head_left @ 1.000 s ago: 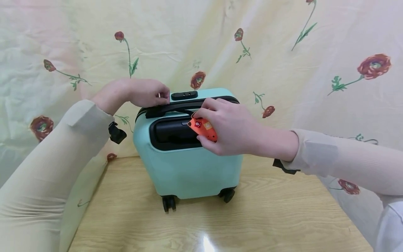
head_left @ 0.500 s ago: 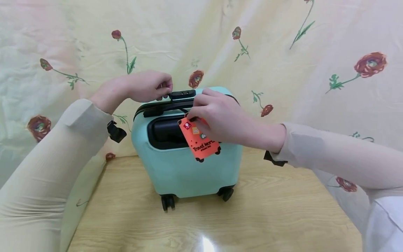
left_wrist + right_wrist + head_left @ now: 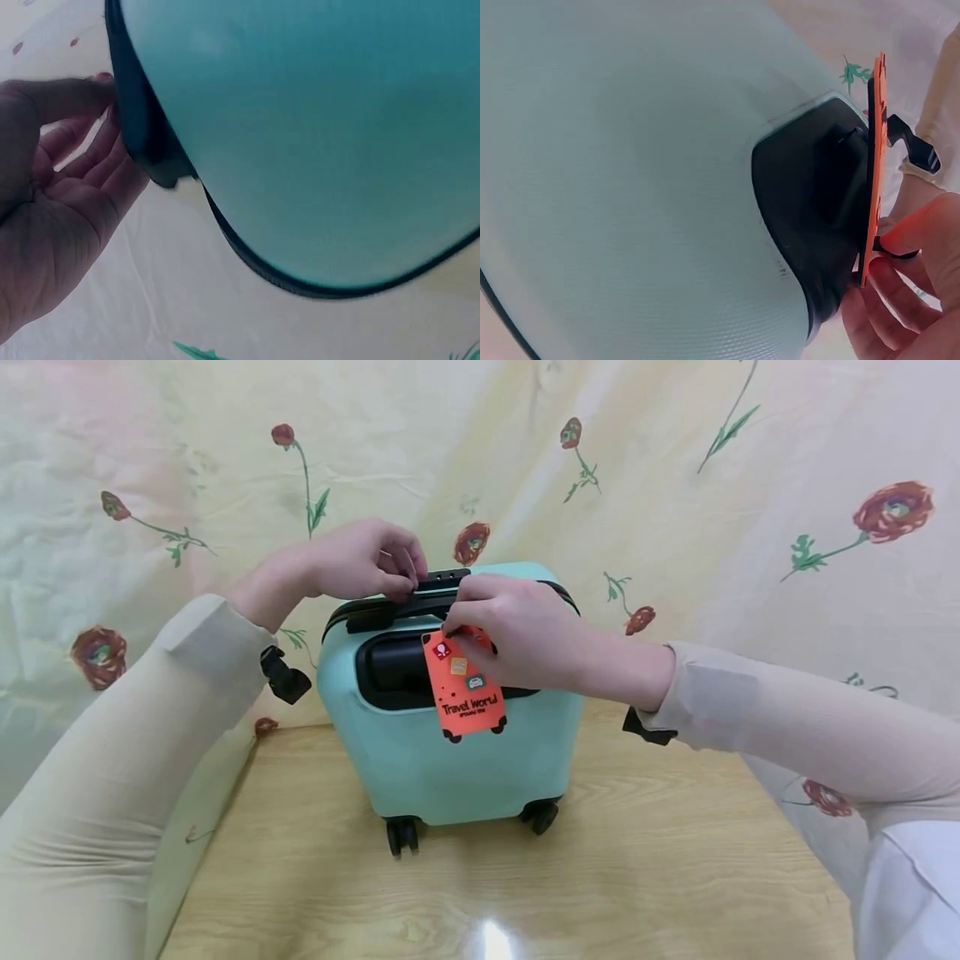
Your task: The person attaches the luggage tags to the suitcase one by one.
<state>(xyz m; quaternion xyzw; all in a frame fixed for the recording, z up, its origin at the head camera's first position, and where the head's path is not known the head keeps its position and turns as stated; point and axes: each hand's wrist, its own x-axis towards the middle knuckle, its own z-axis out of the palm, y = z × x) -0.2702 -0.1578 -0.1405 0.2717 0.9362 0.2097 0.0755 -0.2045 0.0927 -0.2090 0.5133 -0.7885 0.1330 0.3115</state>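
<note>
The right hand point(image 3: 525, 631) pinches the orange luggage tag point(image 3: 468, 695) by its upper end, in front of the black recess point(image 3: 396, 670) of the mint suitcase point(image 3: 468, 772). The left hand point(image 3: 366, 560) touches the black handle point(image 3: 431, 603) with bent fingers; whether its grip holds anything is unclear. The suitcase stands on a wooden tabletop point(image 3: 637, 852) before floral cloth point(image 3: 660, 502).

I am in a small draped corner, more like a makeshift filming nook than a furnished room; whether it belongs to a home or a studio, I cannot tell. Creased pale cloth point(image 3: 675, 527) printed with red poppies point(image 3: 892, 512) closes in the back and both sides. In front of me lies a wood-grain tabletop point(image 3: 637, 852), with a bright glare point(image 3: 497, 940) near its front.
</note>
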